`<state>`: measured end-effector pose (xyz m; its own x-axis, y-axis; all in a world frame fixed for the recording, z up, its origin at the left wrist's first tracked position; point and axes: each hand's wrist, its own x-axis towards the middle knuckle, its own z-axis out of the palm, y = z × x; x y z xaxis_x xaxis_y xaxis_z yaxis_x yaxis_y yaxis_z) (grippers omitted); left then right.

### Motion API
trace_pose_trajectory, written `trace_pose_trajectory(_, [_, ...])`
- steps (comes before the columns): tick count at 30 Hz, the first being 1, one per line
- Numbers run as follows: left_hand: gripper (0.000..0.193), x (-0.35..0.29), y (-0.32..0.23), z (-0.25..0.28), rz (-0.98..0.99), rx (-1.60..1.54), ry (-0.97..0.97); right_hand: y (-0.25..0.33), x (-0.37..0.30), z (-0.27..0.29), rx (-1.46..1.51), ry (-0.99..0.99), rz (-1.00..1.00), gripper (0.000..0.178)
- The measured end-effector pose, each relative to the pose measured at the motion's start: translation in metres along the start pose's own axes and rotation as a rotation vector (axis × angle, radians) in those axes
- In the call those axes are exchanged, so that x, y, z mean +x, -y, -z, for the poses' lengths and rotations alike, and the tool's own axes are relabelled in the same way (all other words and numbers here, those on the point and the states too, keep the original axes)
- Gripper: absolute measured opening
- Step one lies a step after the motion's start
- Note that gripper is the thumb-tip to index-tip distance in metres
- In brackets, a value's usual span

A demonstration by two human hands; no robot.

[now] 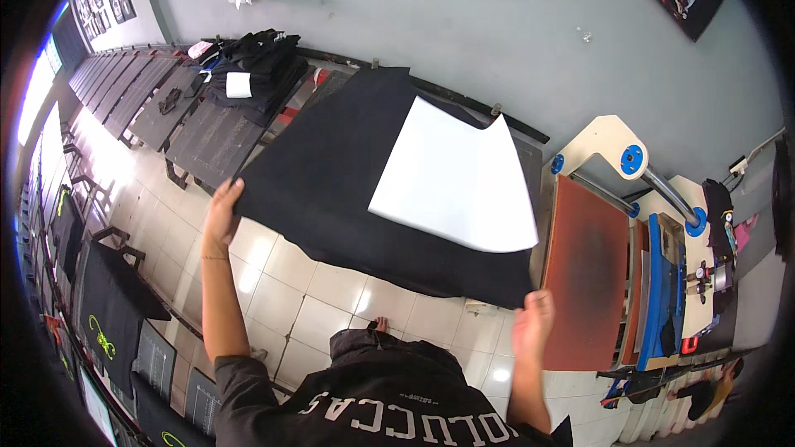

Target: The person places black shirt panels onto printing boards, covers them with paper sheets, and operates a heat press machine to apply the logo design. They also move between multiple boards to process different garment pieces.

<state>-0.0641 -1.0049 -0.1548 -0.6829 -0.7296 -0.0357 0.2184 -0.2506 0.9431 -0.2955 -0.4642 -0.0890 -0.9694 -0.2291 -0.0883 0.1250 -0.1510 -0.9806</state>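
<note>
A large black cloth, likely a T-shirt (323,165), is stretched out in front of me between my two hands. Its far part lies over a dark board, and its near edge hangs over the tiled floor. On its right half rests a white sheet (455,178) with its far right corner curling up. My left hand (222,211) is closed on the cloth's left corner. At the near right corner, my right hand (534,323) pinches the cloth beside a reddish-brown flat plate.
A press machine with that reddish-brown plate (584,281) and a cream arm (609,145) stands close on my right. Folded black clothes (257,66) are piled on the dark boards at back left. More black shirts (108,314) lie on boards at left. A person (712,397) is at far right.
</note>
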Motion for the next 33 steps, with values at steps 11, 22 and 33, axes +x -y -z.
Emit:
trace_pose_trajectory(11, [0.030, -0.029, 0.170, 0.091, 0.351, 0.138, -0.178, -0.213, -0.037, 0.035, -0.296, 0.096, -0.205, 0.021])
trace_pose_trajectory(22, [0.032, -0.016, 0.123, 0.046, 0.224, 0.089, -0.063, -0.201, -0.030, 0.023, -0.043, -0.056, -0.159, 0.025])
trace_pose_trajectory(33, [0.069, 0.220, -0.061, -0.094, -0.121, -0.056, -0.071, 0.043, 0.191, -0.102, 0.316, 0.041, 0.374, 0.014])
